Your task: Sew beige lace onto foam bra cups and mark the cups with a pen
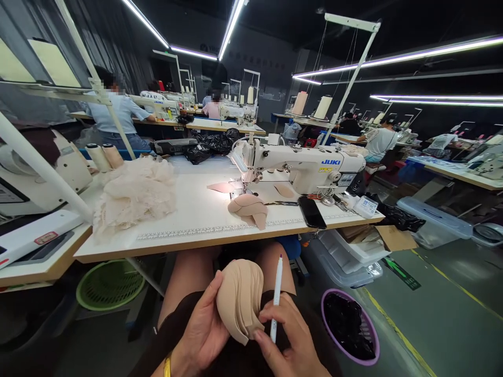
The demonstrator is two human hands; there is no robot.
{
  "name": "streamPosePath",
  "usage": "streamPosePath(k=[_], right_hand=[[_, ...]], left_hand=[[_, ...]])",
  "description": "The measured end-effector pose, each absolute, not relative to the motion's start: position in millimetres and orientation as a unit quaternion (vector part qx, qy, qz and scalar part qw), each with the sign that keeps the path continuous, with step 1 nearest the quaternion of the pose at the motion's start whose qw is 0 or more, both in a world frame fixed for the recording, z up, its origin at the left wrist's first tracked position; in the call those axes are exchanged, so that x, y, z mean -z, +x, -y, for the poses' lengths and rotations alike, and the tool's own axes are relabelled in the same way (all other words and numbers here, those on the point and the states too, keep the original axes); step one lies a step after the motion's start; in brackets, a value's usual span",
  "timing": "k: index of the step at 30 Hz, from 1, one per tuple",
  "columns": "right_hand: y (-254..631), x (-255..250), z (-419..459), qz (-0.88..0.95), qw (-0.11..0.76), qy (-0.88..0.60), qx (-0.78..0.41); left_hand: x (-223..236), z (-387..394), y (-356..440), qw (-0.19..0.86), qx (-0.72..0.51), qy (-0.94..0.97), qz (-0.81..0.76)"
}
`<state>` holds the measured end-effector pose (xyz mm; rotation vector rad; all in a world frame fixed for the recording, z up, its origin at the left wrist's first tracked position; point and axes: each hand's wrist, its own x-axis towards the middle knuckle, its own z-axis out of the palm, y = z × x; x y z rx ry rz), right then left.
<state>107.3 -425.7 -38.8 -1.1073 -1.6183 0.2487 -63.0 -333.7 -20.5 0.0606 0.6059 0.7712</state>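
Over my lap, my left hand (206, 324) is wrapped round the left side of a stack of beige bra cups (240, 293), nested one in another with their layered edges facing right. My right hand (288, 330) pinches the lower right edge of the stack with thumb and finger. A white marker pen (277, 293) with a dark purplish tip pointing up is also held in that hand, between the fingers. More bra cups (248, 208) lie on the sewing table (188, 230) in front of the machine's needle.
A white sewing machine (298, 170) stands on the table, with a black phone (312, 212) near the front edge. Cream lace fabric (135, 193) is heaped at left. A green basket (110, 285) and a purple basket (375, 335) stand below on either side. Other people sit at machines beyond.
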Motion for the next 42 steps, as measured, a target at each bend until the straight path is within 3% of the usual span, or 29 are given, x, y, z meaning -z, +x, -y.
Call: streamPosePath(k=[6, 10, 17, 20, 24, 29, 31, 34, 37, 40, 42], right_hand=[[98.5, 46.4, 414.3, 0.621, 0.609, -0.489, -0.066], [92.9, 53.4, 408.0, 0.660, 0.593, -0.461, -0.027], [117.4, 42.4, 420.0, 0.615, 0.623, -0.471, -0.106], [116.6, 34.8, 417.7, 0.670, 0.602, -0.423, -0.100], [103.6, 36.0, 409.4, 0.701, 0.581, -0.414, 0.012], [100.1, 37.3, 408.4, 0.793, 0.447, -0.405, 0.084], [106.0, 36.8, 411.2, 0.813, 0.442, -0.372, 0.076], [116.9, 39.4, 416.0, 0.749, 0.556, -0.362, 0.008], [116.5, 45.8, 416.5, 0.585, 0.670, -0.421, -0.176], [101.9, 49.9, 410.3, 0.425, 0.726, -0.381, -0.384], [92.5, 49.1, 405.4, 0.366, 0.744, -0.333, -0.450]], left_hand=[[21.4, 338.5, -59.6, 0.843, -0.444, 0.067, -0.296], [21.4, 340.4, -59.7, 0.844, -0.454, 0.060, -0.279], [24.0, 343.3, -63.7, 0.869, -0.402, 0.079, -0.275], [24.1, 345.3, -60.9, 0.887, -0.373, 0.087, -0.257], [25.4, 346.1, -56.2, 0.877, -0.380, 0.101, -0.276], [28.0, 346.3, -54.6, 0.876, -0.380, 0.088, -0.284], [27.3, 345.8, -55.2, 0.877, -0.370, 0.075, -0.298], [25.5, 345.8, -55.5, 0.880, -0.375, 0.058, -0.287], [25.0, 349.5, -53.7, 0.914, -0.325, 0.043, -0.240], [25.9, 354.8, -51.5, 0.948, -0.248, 0.038, -0.194], [26.6, 355.7, -51.3, 0.951, -0.240, 0.045, -0.192]])
